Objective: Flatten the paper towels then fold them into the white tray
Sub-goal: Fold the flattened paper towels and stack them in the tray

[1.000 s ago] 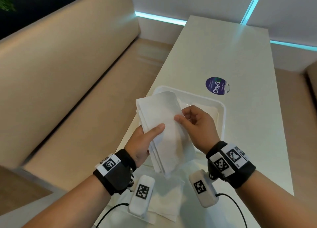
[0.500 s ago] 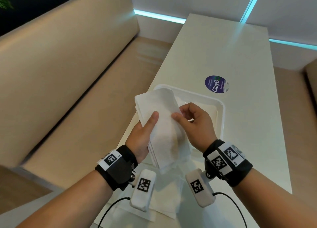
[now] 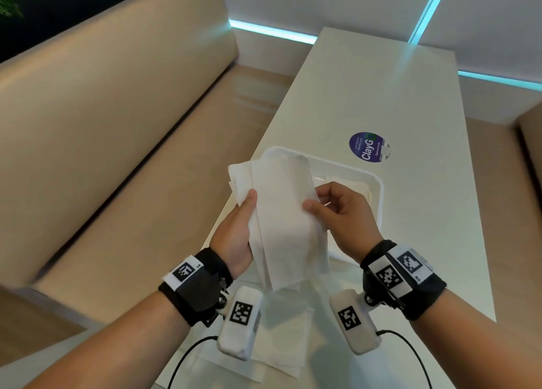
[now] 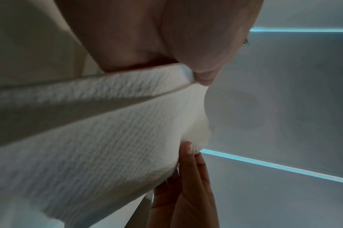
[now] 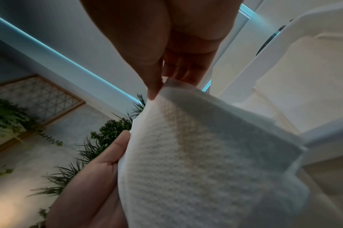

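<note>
Here, folded paper towel held up between both hands, left hand gripping its left edge, thumb on top, right hand pinching its right edge, white tray just beyond the hands.

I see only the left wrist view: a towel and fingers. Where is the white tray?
Observer: The white tray is on the table, just beyond the left hand and right hand, partly behind the paper towel they hold.
Operator: Is something inside it?
Observer: One folded towel lies in its right part.
Operator: Are more towels waiting?
Observer: Yes, flat towels lie on the table under the wrists.
</note>
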Available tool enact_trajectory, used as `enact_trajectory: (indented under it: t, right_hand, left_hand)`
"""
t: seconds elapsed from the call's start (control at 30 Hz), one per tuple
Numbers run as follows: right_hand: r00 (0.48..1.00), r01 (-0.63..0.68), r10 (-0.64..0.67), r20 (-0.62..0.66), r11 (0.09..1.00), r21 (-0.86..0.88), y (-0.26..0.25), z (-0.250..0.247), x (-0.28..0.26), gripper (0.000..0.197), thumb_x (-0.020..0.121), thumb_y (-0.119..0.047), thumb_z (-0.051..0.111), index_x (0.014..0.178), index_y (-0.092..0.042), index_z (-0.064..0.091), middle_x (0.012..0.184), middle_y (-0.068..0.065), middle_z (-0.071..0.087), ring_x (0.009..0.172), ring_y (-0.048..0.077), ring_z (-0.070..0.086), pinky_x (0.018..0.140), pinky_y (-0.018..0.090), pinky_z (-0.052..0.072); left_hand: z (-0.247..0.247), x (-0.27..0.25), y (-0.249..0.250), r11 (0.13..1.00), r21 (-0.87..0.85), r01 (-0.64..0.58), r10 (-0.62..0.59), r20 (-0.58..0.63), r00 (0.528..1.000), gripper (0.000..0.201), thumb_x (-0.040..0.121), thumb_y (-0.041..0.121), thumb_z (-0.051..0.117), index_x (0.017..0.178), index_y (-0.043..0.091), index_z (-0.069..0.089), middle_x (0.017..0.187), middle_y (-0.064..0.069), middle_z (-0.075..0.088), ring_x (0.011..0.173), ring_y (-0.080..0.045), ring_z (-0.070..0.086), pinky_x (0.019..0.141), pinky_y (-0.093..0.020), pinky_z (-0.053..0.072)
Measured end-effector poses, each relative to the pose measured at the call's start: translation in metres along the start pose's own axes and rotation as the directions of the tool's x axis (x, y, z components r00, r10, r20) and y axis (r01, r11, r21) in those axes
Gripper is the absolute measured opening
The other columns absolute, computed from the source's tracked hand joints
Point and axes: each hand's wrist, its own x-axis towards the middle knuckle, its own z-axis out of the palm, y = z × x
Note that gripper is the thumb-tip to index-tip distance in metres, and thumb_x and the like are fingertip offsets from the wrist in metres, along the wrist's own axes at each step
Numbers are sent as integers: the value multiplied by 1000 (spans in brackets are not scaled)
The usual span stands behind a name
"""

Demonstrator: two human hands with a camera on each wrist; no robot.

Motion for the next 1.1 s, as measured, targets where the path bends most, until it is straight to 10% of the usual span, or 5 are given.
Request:
enact_trajectory:
  t: [0.5,0.77,1.0,1.1]
  right_hand:
    - [988,-25,35,150,997,-71,0,0,-3,8,79,-20,75,76,-22,68,64,-4,65,59,9,57,66,29,47]
    - [974,-61,81,210,993,-101,-1,-5,0,6,80,-18,75,84,-16,70,76,9,74,74,28,69,81,45,53]
    - [986,-53,70,153,992,-115,-2,-1,-4,15,78,-19,77,73,-25,64,52,-11,62,51,-2,55,57,10,41]
    - [989,-52,69,133,990,-131,-2,0,-5,12,77,-21,78,74,-22,66,55,-9,62,53,0,56,58,12,42]
  left_hand:
    - [-6,7,-7,999,30,33,-33,19,999,69,96,63,24,138,14,48,130,-9,62,119,-27,59,108,-45,38]
    - [-4,5,-4,998,59,-5,0,83,997,71,96,62,17,138,14,48,130,-10,62,121,-25,58,105,-44,40]
    - [-2,8,-7,999,44,7,-12,112,994,79,90,72,15,139,19,47,134,-11,59,124,-28,56,108,-49,39]
    - [1,6,-6,1000,21,3,-6,133,991,78,90,71,10,138,21,47,132,-10,60,123,-27,57,102,-44,45]
